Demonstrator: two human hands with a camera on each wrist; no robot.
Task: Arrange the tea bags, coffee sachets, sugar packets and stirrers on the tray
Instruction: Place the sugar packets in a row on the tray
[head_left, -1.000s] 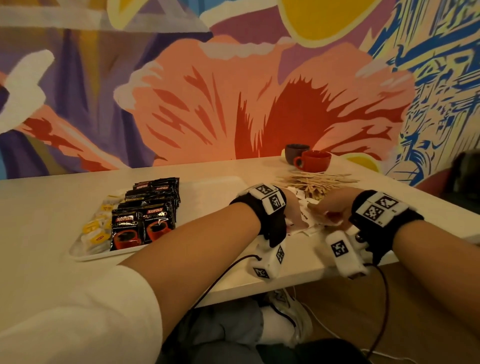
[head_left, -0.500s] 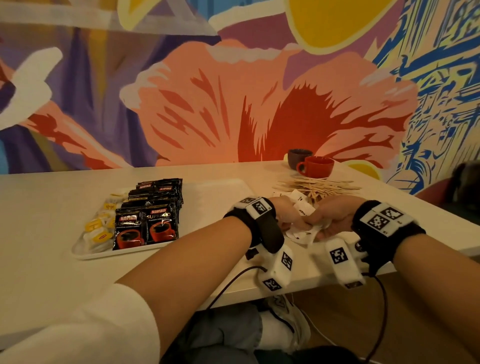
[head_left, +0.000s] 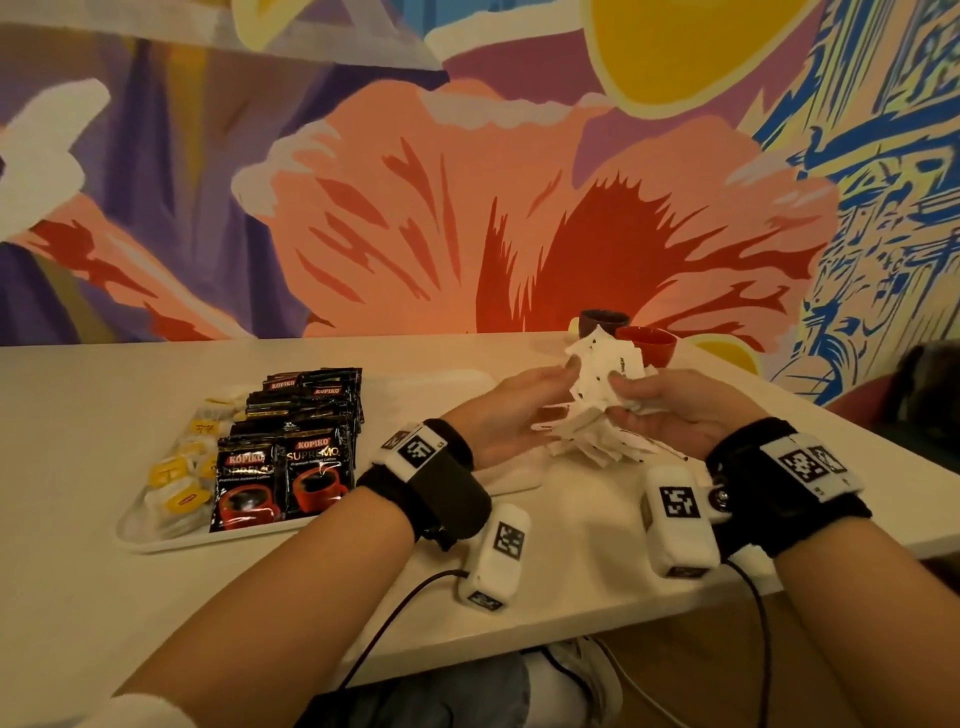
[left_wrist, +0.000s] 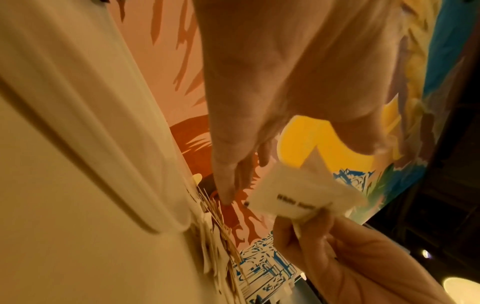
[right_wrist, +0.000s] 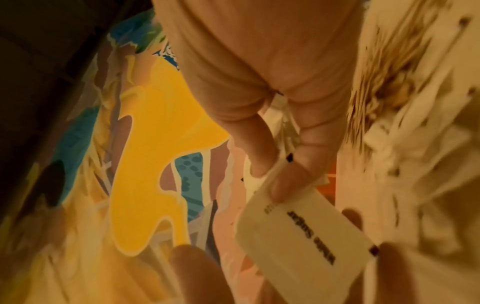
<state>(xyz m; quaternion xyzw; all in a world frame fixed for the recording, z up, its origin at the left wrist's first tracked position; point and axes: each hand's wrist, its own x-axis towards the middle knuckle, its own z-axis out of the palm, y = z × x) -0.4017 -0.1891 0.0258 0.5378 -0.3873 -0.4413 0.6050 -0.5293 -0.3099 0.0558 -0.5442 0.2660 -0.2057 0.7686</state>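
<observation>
Left hand (head_left: 501, 410) and right hand (head_left: 670, 410), fingers curled, clamp a loose bunch of sugar packets (head_left: 605, 379) above the table (head_left: 78, 415), apparently squaring them for the tray (head_left: 156, 540).

sugar packets (head_left: 602, 395): white, bunched, held | coffee sachets (head_left: 283, 470): on tray (head_left: 156, 540)

Tray (head_left: 156, 540) on the table (head_left: 67, 436), left of both hands. In it: tea bags (head_left: 179, 483) leftmost, coffee sachets (head_left: 291, 457) just right of them. Sugar packets (head_left: 605, 374) held up between left hand (head_left: 511, 415) and right hand (head_left: 670, 410), right of the tray. Two cups (head_left: 647, 343) behind, near the wall.
</observation>
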